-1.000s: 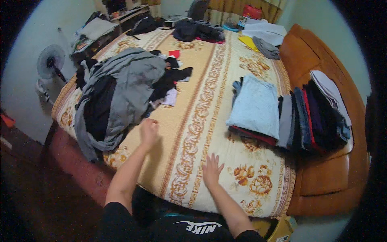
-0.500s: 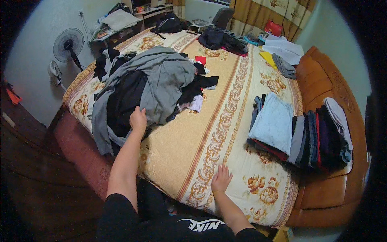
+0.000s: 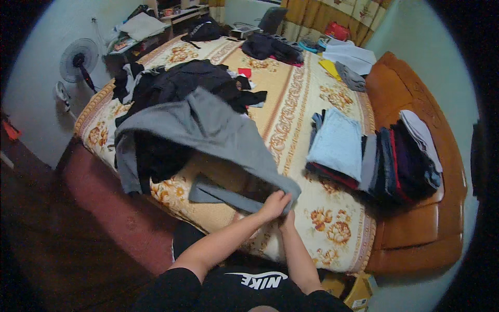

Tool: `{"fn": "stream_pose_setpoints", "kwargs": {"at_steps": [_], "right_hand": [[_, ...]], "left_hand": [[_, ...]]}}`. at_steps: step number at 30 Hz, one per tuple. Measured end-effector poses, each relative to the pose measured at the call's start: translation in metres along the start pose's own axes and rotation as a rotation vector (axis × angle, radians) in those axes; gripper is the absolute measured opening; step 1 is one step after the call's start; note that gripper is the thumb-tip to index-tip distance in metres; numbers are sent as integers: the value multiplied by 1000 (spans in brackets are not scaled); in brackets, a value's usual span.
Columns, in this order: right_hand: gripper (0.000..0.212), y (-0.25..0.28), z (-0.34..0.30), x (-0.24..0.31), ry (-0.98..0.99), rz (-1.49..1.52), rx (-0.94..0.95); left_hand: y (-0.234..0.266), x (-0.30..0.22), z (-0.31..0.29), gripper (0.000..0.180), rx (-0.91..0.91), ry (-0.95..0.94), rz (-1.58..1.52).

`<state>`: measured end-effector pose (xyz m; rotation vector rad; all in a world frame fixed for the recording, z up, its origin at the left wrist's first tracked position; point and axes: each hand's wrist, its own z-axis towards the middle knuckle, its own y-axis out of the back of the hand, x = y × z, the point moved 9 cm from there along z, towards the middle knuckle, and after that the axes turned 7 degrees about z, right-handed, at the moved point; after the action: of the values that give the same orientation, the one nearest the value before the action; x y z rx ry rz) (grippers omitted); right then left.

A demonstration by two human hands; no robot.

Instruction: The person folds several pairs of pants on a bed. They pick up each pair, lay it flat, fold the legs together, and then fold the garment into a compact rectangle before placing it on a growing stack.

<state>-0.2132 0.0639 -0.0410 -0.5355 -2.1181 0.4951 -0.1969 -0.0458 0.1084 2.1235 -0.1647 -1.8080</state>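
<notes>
A grey garment (image 3: 208, 122) stretches from the clothes pile toward me, its near end lifted off the bed. My left hand (image 3: 274, 206) is closed on that end, fingers wrapped over the cloth. Right below it, my right hand (image 3: 286, 220) grips the same end; its fingertips are partly hidden by the fabric. One grey strip of the garment hangs in a loop under the raised part. Behind it lies a heap of mostly black clothes (image 3: 182, 78).
The bed (image 3: 296, 127) has a floral cover. To the right stand folded jeans (image 3: 337, 145) and a row of folded clothes (image 3: 387, 161) against the brown headboard (image 3: 416, 223). Dark clothes (image 3: 270, 48) lie farther back. A fan (image 3: 79, 61) stands left; a box (image 3: 358, 291) sits below right.
My left hand has pulled the grey garment off the pile's top toward the right and nearer. My right hand has left the bed cover and taken hold of the same end.
</notes>
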Motion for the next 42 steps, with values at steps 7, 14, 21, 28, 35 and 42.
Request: {"fn": "stream_pose_setpoints", "kwargs": {"at_steps": [7, 14, 21, 28, 35, 42], "right_hand": [[78, 7, -85, 18, -286, 335, 312], [44, 35, -99, -35, -426, -4, 370], [42, -3, -105, -45, -357, -37, 272], [41, 4, -105, 3, -267, -146, 10], [30, 28, -57, 113, 24, 234, 104], [48, 14, -170, 31, -96, -125, 349]], "left_hand": [[-77, 42, -66, 33, 182, -215, 307], [147, 89, -81, 29, -595, -132, 624], [299, 214, -139, 41, -574, 534, 930], [391, 92, -142, 29, -756, 226, 881], [292, -64, -99, 31, -178, 40, -321], [26, -74, -127, 47, 300, 97, -1541]]}}
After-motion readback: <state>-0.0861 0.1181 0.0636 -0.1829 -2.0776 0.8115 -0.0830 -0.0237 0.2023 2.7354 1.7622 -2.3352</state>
